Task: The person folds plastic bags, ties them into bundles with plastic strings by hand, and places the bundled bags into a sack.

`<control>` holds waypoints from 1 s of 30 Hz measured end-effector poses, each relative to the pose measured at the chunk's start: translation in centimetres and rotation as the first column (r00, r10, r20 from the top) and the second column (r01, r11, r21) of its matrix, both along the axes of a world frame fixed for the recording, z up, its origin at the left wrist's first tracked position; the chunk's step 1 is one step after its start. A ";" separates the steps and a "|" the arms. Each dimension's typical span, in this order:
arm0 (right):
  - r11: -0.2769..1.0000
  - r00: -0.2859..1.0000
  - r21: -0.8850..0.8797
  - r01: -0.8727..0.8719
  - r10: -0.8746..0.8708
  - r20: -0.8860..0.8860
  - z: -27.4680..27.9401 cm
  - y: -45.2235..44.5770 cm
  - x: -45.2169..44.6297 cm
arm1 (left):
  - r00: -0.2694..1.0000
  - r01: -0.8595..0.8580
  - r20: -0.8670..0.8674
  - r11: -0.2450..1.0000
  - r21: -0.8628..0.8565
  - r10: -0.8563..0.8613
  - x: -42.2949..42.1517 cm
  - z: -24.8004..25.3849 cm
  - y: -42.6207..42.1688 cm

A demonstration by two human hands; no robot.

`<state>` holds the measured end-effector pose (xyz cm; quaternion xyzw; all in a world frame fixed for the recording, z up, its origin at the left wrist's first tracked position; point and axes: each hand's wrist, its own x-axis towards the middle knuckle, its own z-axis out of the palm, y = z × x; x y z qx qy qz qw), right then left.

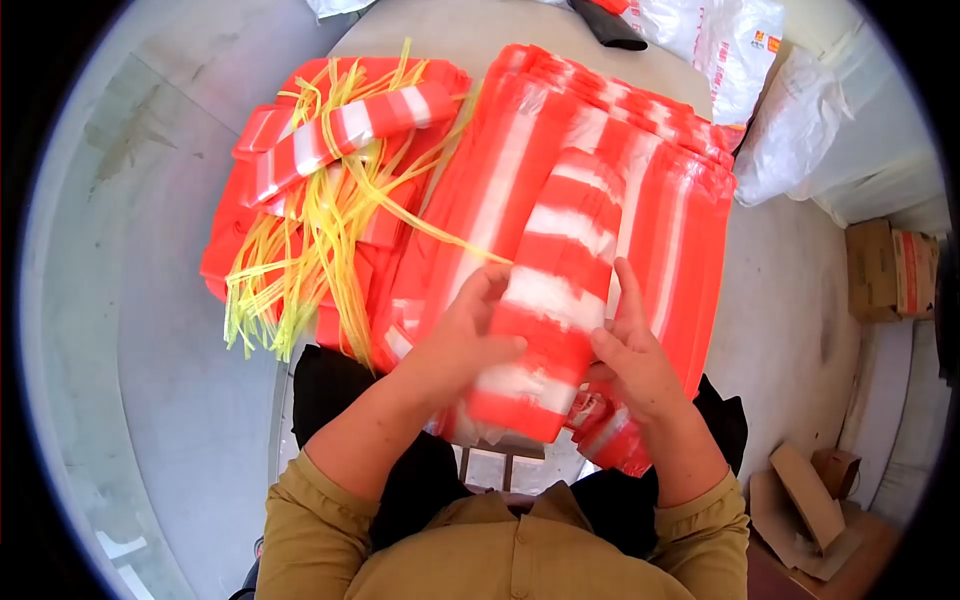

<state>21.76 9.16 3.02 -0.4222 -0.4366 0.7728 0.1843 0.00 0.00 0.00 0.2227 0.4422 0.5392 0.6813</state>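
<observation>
A folded bundle of red-and-white striped plastic bags (560, 295) lies lengthwise between my two hands, its near end over my lap. My left hand (468, 335) grips its left side, thumb on top and the other fingers partly hidden. A yellow plastic strip (440, 229) runs from the left to that hand's fingertips. My right hand (637, 360) holds the right edge, thumb against it and index finger stretched along the side. Under the bundle is a thick stack of flat striped bags (680, 230). Below my right hand hangs a crumpled striped part (620, 440).
On the left, folded striped bundles (350, 125) are piled under many loose yellow strips (320, 230). White printed sacks (740, 60) stand at the back right. Cardboard boxes (875, 270) and flattened cardboard (800, 510) are on the right. A glass panel (130, 130) is far left.
</observation>
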 end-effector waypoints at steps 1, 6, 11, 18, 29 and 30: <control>0.998 0.999 0.042 -0.041 0.040 0.023 0.4 0.3 0.3 | 1.000 -0.011 0.028 1.000 -0.009 0.011 -0.1 0.4 0.0; 0.883 0.944 0.367 -0.292 0.203 0.262 0.4 2.2 2.8 | 0.999 -0.022 0.040 0.998 0.053 0.020 -0.3 1.6 0.2; 0.807 0.910 0.551 -0.212 -0.043 0.413 0.1 4.0 4.1 | 0.954 0.007 -0.298 0.993 0.118 0.029 -0.7 -0.2 0.2; 0.444 0.600 0.684 -0.579 -0.335 0.726 1.2 4.8 5.5 | 0.941 0.041 -0.337 0.999 0.001 -0.038 -0.3 1.1 0.2; 0.954 0.926 0.124 0.272 -0.224 -0.305 -0.1 5.7 5.5 | 0.773 0.056 -0.635 0.996 0.076 0.005 0.5 0.2 -0.3; 0.955 0.912 0.141 0.263 -0.199 -0.358 -0.7 5.5 5.1 | 0.746 0.053 -0.665 0.994 0.094 0.023 0.6 0.1 -0.3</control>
